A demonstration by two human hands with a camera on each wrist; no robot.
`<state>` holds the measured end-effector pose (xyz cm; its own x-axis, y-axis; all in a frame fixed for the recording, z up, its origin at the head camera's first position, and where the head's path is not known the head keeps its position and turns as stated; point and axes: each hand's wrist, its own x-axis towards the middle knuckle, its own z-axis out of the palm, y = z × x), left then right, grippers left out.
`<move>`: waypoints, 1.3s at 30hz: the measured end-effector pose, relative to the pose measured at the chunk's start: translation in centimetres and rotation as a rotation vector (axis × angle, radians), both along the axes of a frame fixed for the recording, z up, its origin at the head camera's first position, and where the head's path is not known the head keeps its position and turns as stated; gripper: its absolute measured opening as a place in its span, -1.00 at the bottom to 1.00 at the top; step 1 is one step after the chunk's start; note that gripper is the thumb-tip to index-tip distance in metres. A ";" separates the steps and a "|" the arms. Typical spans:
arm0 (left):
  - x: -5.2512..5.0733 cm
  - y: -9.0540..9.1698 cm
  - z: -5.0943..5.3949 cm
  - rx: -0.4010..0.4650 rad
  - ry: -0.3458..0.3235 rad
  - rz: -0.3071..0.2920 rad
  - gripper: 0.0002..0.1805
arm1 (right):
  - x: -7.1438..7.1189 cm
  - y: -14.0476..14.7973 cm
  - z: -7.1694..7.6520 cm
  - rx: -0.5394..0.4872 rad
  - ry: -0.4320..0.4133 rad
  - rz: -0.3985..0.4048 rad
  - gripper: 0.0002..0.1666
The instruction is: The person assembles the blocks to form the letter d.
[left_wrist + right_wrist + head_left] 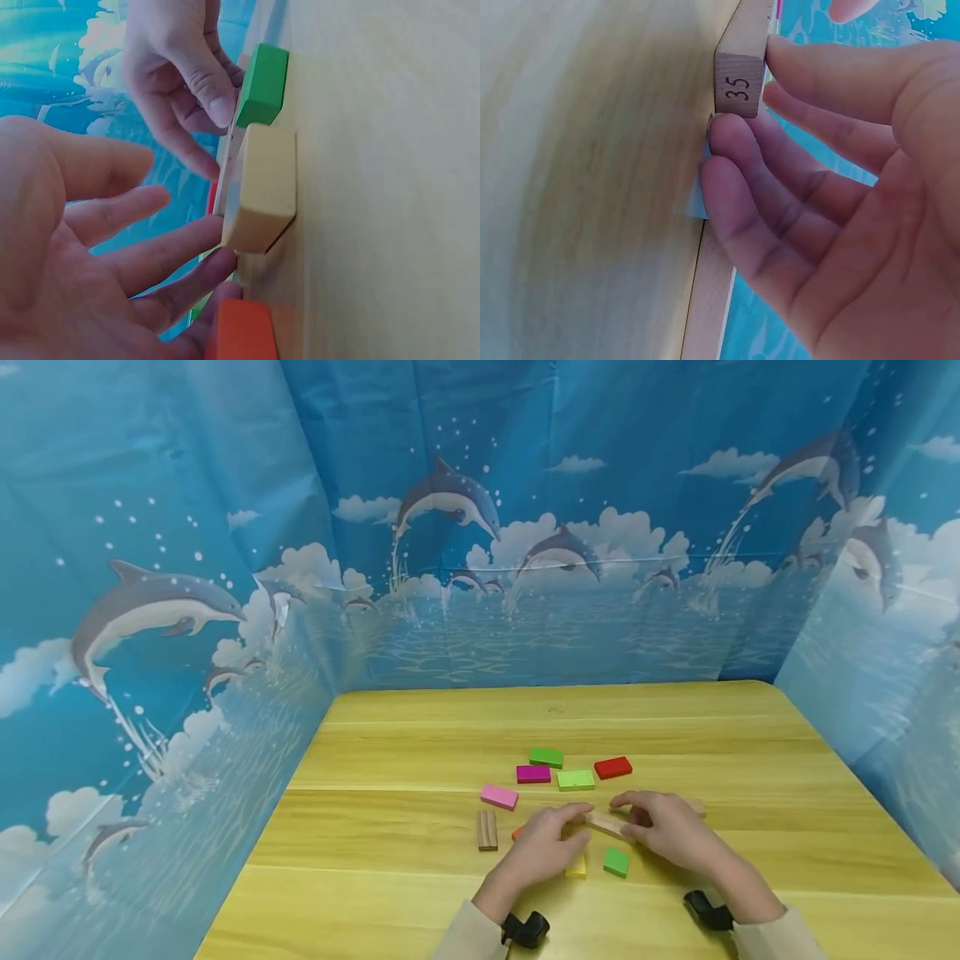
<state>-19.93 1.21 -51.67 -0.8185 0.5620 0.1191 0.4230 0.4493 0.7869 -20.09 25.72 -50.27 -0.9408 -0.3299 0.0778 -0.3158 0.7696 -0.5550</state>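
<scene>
A plain wooden block (607, 825) lies between the two hands on the table. Its end, marked "35", faces the right wrist view, where the wooden block (739, 82) has the right hand (840, 180) at it, thumb on one side and fingertips on the other. In the head view the right hand (671, 831) pinches that block's near right end. My left hand (543, 843) hovers at its other end, fingers spread and loosely bent. Beside the left hand are a yellow block (576, 867) and an orange-red block (244, 334), both partly covered in the head view. A green block (617, 862) lies between the wrists.
Farther back lie green (546, 757), purple (533, 774), lime (575, 780) and red (613, 767) blocks. A pink block (499, 797) and a brown grooved block (487, 831) sit left. Another wooden block (697, 807) is partly behind the right hand. Dolphin-print curtains (480, 635) surround the table (360, 877).
</scene>
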 end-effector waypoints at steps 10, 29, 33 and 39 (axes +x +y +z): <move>0.2 0.5 0.1 -0.043 0.056 0.014 -0.57 | 0.0 0.3 -0.3 0.005 -0.067 0.040 -0.51; 0.9 2.5 -0.4 -0.296 0.257 -0.028 -0.51 | 0.3 2.5 -0.9 -0.148 -0.163 0.202 -0.32; 1.0 3.0 -0.3 -0.335 0.253 -0.036 -0.46 | 0.5 3.1 -0.7 -0.205 -0.194 0.276 -0.20; 1.1 3.7 -0.7 -0.404 0.284 -0.053 -0.36 | 0.8 3.4 -0.5 -0.284 -0.289 0.307 -0.02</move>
<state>-18.79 4.90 -52.38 -0.7547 0.6489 0.0972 0.6256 0.6670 0.4047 -19.31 29.15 -50.79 -0.8003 -0.5979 -0.0449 -0.3057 0.4714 -0.8272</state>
